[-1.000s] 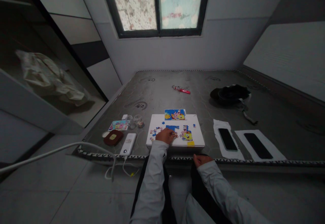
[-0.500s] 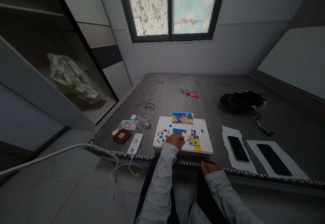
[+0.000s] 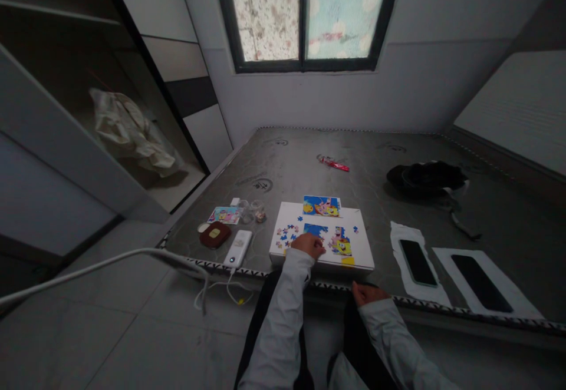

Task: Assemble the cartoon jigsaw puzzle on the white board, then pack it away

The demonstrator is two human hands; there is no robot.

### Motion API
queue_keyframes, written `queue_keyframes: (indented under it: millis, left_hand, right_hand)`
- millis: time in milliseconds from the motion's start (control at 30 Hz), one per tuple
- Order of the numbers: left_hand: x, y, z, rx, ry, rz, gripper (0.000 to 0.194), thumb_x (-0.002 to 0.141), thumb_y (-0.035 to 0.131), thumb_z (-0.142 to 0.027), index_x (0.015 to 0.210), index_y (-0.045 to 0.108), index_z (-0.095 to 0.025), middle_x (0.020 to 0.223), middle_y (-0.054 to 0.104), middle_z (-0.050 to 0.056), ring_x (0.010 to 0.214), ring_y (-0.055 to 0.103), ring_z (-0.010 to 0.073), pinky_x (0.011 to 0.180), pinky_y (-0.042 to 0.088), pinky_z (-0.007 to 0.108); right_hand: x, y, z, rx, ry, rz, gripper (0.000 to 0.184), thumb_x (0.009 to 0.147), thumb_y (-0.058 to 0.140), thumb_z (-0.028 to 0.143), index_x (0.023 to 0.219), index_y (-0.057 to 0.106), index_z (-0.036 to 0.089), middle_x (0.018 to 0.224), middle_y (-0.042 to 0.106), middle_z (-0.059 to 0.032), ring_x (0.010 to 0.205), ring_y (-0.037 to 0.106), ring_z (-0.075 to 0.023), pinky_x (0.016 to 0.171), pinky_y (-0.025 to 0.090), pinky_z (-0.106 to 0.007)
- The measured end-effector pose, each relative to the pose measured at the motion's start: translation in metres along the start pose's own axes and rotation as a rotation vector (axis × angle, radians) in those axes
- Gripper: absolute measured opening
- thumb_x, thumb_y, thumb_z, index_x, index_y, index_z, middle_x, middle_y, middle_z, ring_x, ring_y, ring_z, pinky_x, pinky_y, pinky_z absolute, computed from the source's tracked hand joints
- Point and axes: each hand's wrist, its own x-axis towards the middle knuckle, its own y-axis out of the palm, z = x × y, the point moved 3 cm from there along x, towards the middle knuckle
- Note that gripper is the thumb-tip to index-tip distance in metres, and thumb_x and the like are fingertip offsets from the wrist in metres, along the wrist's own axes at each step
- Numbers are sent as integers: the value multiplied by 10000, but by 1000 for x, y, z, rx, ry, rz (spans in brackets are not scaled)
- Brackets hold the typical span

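My left grip (image 3: 309,246) was pinched by the near edge of the white box (image 3: 361,244), contents unclear; assembling the jigsaw (image 3: 342,247) seemingly called for alignment next.

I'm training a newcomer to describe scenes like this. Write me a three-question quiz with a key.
1. Which hand is over the white box?
2. True or false: the brown object lies left of the box.
3. What lies at the box's far edge? A) a cap B) a picture card C) a power bank

Key: 1. The left hand. 2. True. 3. B.
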Motion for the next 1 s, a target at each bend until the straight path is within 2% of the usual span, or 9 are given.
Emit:
queue_keyframes:
  millis: [167, 400, 567, 667, 767, 833, 1000]
  left_hand:
    - [2, 5, -1, -7, -6, 54, 185, 696, 748, -358, 867, 751, -289, 945, 722, -14, 913, 654, 161, 776, 486, 238]
    - [5, 12, -6, -1, 33, 23, 184, 686, 765, -330, 862, 739, -282, 1040, 692, -4, 959, 645, 174, 839, 489, 258]
    - [2, 12, -10, -39, 5, 36, 167, 696, 749, -266, 859, 720, -286, 902, 729, -36, 928, 662, 161, 820, 492, 247]
    - [-2, 9, -15, -29, 47, 14, 184, 742, 710, -246, 920, 714, -288, 903, 727, -26, 920, 659, 159, 824, 492, 256]
    - [-4, 0, -16, -37, 116, -75, 150, 811, 647, -261, 935, 728, -281, 967, 713, 2, 923, 648, 159, 836, 489, 267]
    - [-4, -12, -8, -87, 113, -184, 134, 824, 641, -290, 905, 743, -262, 965, 709, 15, 898, 645, 157, 831, 489, 267]
    - [-8, -53, 39, -260, -75, -504, 168, 835, 634, -326, 916, 760, -250, 925, 730, 6, 877, 655, 147, 853, 483, 256]
  right_hand:
    - [-1, -4, 2, -11, 30, 8, 503, 905, 374, 471, 585, 698, 258, 622, 689, -44, 599, 616, -202, 540, 284, -272]
    - [0, -7, 4, -19, 34, 18, 495, 908, 376, 456, 554, 665, 265, 581, 668, -36, 544, 568, -164, 517, 230, -248]
    - [0, -7, 4, -19, 24, 17, 496, 916, 379, 450, 557, 667, 264, 612, 692, -43, 578, 605, -181, 532, 251, -257]
    - [-1, -9, 5, -18, 19, 13, 503, 918, 384, 442, 538, 656, 257, 601, 689, -44, 574, 611, -184, 532, 260, -263]
    - [-1, -10, 4, -14, 14, 8, 492, 913, 395, 434, 547, 672, 255, 605, 692, -49, 579, 620, -192, 531, 278, -270]
    - [-1, -10, 4, -7, 11, 3, 488, 911, 395, 440, 574, 696, 257, 616, 697, -55, 590, 626, -201, 534, 296, -275]
    - [-2, -11, 4, 20, 12, 7, 513, 916, 360, 460, 632, 735, 255, 635, 697, -61, 597, 620, -206, 535, 313, -287]
